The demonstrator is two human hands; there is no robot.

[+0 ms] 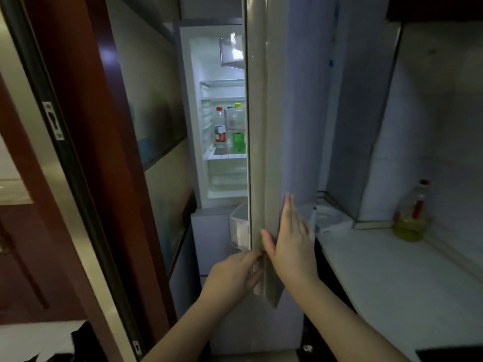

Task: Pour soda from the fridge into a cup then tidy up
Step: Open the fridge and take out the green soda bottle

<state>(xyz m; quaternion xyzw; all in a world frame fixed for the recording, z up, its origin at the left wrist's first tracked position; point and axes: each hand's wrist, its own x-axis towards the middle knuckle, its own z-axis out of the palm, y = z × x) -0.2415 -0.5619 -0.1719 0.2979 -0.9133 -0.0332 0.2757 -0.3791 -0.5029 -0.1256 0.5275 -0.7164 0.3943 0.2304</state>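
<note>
Head view: fridge door (257, 152) ajar, left hand (235, 273) curled on its lower edge, right hand (291, 239) open flat against its outer face, gripping nothing; inside, on the lit shelf, red-capped soda bottle (220, 128) upright beside a green bottle (239, 138).

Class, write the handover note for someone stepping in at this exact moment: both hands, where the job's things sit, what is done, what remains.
Left hand: fingers curled round the fridge door edge near its bottom.
Right hand: open, flat against the door's outer face.
Door partly open, interior lit. Red-capped bottle and green bottle stand on a shelf inside.
Done: fridge opened.
Left: take out the soda, pour, tidy up. No cup in view.
</note>
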